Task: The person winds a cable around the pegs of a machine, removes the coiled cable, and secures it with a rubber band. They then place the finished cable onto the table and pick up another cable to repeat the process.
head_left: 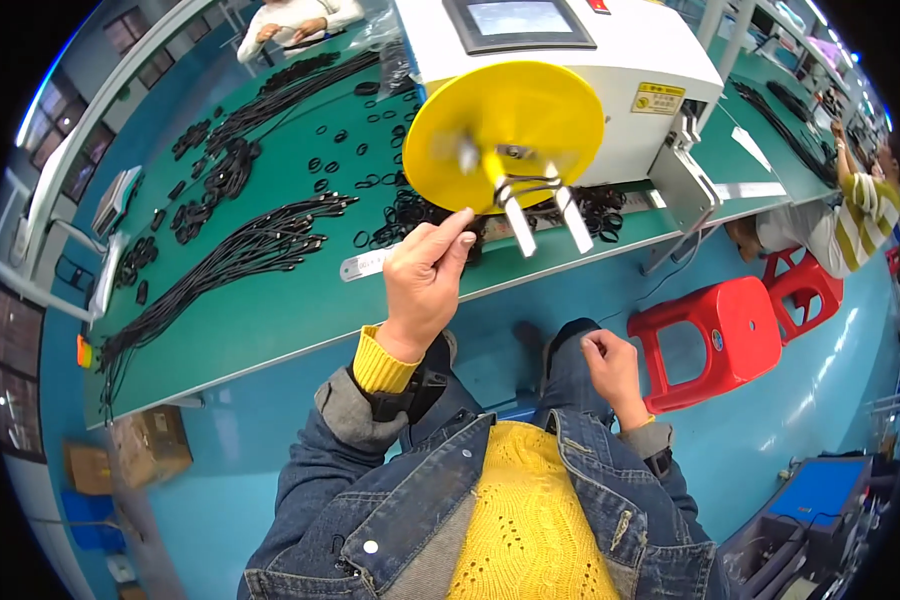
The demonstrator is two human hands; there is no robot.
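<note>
A white machine carries a round yellow disc, partly smeared by motion. Two pale prongs stick out of the disc toward me, with a black cable looped around them. At the disc's lower left, my left hand is closed, thumb and forefinger together where the cable's end seems to run; the pinched part is mostly hidden. My right hand lies over my right thigh, fingers curled in, nothing visible in it. Black coiled cables lie under the disc.
The green table holds a bundle of straight black cables, small black rings and more coils. A metal ruler lies by my left hand. Red stools stand at right. Other people sit across and to the right.
</note>
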